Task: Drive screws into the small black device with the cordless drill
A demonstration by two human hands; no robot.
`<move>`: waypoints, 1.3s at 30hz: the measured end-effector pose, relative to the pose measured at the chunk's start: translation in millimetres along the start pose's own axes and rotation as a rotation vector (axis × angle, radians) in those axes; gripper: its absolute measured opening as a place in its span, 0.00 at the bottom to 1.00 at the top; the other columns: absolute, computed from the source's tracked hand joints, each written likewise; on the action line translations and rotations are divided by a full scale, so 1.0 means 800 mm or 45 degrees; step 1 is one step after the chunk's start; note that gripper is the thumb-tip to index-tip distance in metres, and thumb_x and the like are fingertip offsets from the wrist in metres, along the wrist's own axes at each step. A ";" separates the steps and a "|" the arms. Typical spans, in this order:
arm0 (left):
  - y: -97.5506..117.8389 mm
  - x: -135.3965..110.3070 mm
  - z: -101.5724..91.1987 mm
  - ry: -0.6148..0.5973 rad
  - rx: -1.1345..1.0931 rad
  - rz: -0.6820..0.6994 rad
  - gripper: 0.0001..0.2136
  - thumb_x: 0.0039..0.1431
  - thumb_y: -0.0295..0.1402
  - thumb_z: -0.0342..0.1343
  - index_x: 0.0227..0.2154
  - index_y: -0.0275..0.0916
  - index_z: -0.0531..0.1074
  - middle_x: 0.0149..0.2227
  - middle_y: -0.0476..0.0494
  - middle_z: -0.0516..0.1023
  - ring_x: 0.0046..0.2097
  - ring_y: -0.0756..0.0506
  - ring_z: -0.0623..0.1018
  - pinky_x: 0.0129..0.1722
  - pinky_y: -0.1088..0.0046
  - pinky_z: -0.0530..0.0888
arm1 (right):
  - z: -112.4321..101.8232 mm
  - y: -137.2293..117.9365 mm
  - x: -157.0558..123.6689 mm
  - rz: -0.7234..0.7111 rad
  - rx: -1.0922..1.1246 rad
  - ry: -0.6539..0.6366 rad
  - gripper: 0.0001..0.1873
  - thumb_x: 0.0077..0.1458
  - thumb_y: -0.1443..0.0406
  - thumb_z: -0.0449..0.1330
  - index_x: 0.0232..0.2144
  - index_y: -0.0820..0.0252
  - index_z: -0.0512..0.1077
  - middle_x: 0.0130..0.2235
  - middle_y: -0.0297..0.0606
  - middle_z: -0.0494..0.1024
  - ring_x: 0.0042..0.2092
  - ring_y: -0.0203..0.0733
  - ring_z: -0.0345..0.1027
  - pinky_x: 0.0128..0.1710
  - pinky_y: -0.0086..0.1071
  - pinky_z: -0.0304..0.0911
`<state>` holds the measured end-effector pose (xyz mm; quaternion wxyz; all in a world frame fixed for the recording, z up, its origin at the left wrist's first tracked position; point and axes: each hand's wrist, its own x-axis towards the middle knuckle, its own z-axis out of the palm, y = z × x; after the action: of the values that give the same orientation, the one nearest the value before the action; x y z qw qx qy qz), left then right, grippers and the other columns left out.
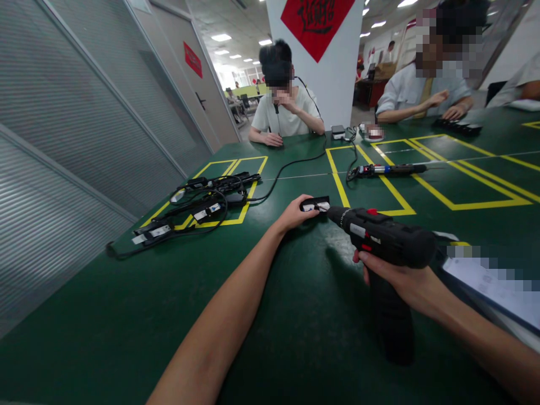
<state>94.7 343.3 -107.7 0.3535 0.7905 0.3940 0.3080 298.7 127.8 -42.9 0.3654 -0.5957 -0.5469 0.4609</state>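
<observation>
A black cordless drill [390, 236] is gripped by my right hand [390, 273], its chuck pointing left and away from me. My left hand [297, 212] pinches a small black power adapter-like block [317, 202] with white labels against the green table. The drill's tip meets the block's right end or lies just beside it; I cannot tell which. Part of the block is hidden under my fingers.
Black adapters with cables [206, 205] lie tangled at the left. Beyond the drill rests a dark, pen-shaped tool [388, 170] with a cord. Yellow tape [337, 180] marks boxes on the green table [169, 315]. Two people sit opposite. A blurred screen [498, 287] lies at the right.
</observation>
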 end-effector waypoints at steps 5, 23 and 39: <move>-0.002 0.000 0.001 -0.004 -0.026 0.008 0.23 0.47 0.41 0.57 0.45 0.36 0.65 0.34 0.48 0.71 0.30 0.53 0.68 0.29 0.78 0.66 | -0.001 -0.001 0.000 0.003 0.045 -0.013 0.10 0.53 0.57 0.57 0.30 0.56 0.74 0.26 0.37 0.76 0.29 0.42 0.69 0.30 0.36 0.65; -0.006 0.002 0.001 0.008 -0.010 0.006 0.23 0.46 0.40 0.58 0.45 0.37 0.66 0.35 0.47 0.71 0.32 0.52 0.69 0.31 0.77 0.67 | -0.003 -0.004 0.000 0.020 0.029 -0.028 0.11 0.54 0.56 0.56 0.34 0.53 0.75 0.27 0.36 0.77 0.30 0.44 0.71 0.31 0.36 0.66; 0.000 0.000 0.000 -0.004 -0.011 -0.008 0.23 0.46 0.40 0.57 0.46 0.37 0.65 0.35 0.48 0.72 0.31 0.52 0.70 0.31 0.77 0.67 | -0.001 -0.008 -0.001 -0.013 0.027 -0.038 0.11 0.54 0.58 0.56 0.36 0.54 0.75 0.27 0.37 0.77 0.31 0.45 0.71 0.33 0.37 0.66</move>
<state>94.6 343.6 -107.9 0.3586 0.7881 0.3947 0.3074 297.4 128.0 -36.4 0.3660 -0.5821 -0.5503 0.4737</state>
